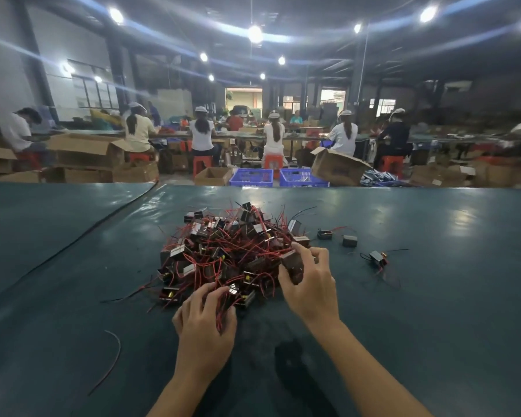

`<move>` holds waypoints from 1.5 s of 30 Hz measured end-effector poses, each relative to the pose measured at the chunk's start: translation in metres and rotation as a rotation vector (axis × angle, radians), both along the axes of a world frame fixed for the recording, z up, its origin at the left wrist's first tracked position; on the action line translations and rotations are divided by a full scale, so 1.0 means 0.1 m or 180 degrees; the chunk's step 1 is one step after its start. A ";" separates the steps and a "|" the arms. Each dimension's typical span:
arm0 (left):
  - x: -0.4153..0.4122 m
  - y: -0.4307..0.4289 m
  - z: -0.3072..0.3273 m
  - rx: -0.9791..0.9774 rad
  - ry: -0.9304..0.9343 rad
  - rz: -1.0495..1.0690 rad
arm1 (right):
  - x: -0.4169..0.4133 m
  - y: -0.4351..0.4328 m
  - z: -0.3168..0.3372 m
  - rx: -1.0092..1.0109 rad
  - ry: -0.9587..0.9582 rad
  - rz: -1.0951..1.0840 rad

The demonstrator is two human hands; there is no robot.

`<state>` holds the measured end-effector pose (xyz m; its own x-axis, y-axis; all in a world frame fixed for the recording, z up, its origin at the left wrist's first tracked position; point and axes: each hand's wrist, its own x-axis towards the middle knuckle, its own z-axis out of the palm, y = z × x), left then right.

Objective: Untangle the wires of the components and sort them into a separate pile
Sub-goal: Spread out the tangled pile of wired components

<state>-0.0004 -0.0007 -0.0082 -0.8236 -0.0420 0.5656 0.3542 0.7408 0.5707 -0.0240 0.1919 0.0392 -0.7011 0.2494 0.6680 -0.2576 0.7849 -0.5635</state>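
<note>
A tangled heap of small dark box-shaped components with red and black wires (223,251) lies on the green table (433,296) in front of me. My left hand (205,323) rests at the heap's near edge, its fingers closed over a bunch of red wires (223,308). At the heap's right side, my right hand (310,284) grips one dark brown component (294,266). Three separated components lie apart to the right: one (324,234), a second (349,240) and a third (377,258) with thin wires.
A loose dark wire (112,362) lies on the table at the near left. A seam in the table cover (73,242) runs diagonally on the left. Beyond the far edge stand blue crates (251,177), cardboard boxes (337,168) and several seated workers.
</note>
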 end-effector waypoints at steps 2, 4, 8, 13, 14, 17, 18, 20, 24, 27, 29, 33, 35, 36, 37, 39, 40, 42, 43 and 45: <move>0.01 -0.01 0.00 -0.0034 0.0160 -0.0009 | 0.12 0.01 -0.05 -0.0624 0.0306 0.0123; 0.04 0.00 0.03 -0.0010 0.0288 -0.0108 | 0.23 0.00 -0.12 -0.1230 0.0540 0.0273; 0.07 0.18 0.07 0.0958 -0.0464 -0.1117 | 0.36 -0.09 -0.27 -0.1184 0.0875 0.0681; -0.01 0.55 0.28 0.2228 -0.1399 -0.1793 | 0.41 -0.14 -0.41 -0.0229 0.0333 0.1424; -0.02 0.58 0.29 0.2399 -0.1416 -0.1690 | 0.41 -0.08 -0.42 -0.0090 0.0271 0.1459; -0.07 0.59 0.22 0.2620 -0.1425 -0.1293 | 0.32 0.15 -0.37 0.0515 0.0599 0.1147; -0.08 0.58 0.19 0.2627 -0.1445 -0.1200 | 0.24 0.26 -0.33 0.0575 0.0789 0.0779; -0.09 0.56 0.15 0.2723 -0.1499 -0.1198 | -0.01 0.57 -0.19 0.0318 0.0881 -0.0356; -0.08 0.54 0.13 0.2820 -0.1442 -0.1312 | -0.44 1.33 -0.09 0.0029 -0.1231 -0.1713; -0.08 0.54 0.12 0.2755 -0.1443 -0.1379 | -0.56 1.68 -0.26 0.0231 -0.2306 -0.1797; -0.09 0.55 0.12 0.2720 -0.1449 -0.1388 | -0.61 1.75 -0.34 0.0224 -0.2466 -0.1722; -0.09 0.55 0.10 0.2613 -0.1397 -0.1411 | -0.66 1.61 -0.37 0.0190 -0.1971 -0.1312; -0.06 0.54 0.08 0.2486 -0.1342 -0.1417 | -0.66 1.43 -0.36 0.0379 -0.1878 -0.0725; -0.04 0.53 0.07 0.2410 -0.1298 -0.1434 | -0.65 1.33 -0.36 0.0389 -0.1883 -0.0426; -0.02 0.53 0.07 0.2331 -0.1245 -0.1451 | -0.64 1.25 -0.36 0.0311 -0.1906 -0.0201; 0.04 0.52 0.06 0.2186 -0.1135 -0.1486 | -0.56 1.10 -0.32 -0.0066 -0.1784 -0.0116; 0.06 0.52 0.07 0.2126 -0.1088 -0.1499 | -0.49 1.02 -0.29 -0.0333 -0.1575 -0.0207; 0.09 0.52 0.09 0.2052 -0.1041 -0.1500 | -0.29 0.84 -0.22 -0.0893 -0.0964 -0.0324; 0.10 0.52 0.11 0.2020 -0.1028 -0.1497 | -0.17 0.73 -0.18 -0.1169 -0.0697 -0.0250; 0.12 0.51 0.12 0.1901 -0.0948 -0.1495 | 0.11 0.48 -0.13 -0.1567 -0.0610 0.0177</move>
<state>0.0114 0.0504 0.0040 -0.9426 0.1200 0.3117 0.3233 0.0938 0.9416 -0.0134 0.2403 0.0261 -0.8202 0.4602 0.3398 -0.1477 0.4036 -0.9030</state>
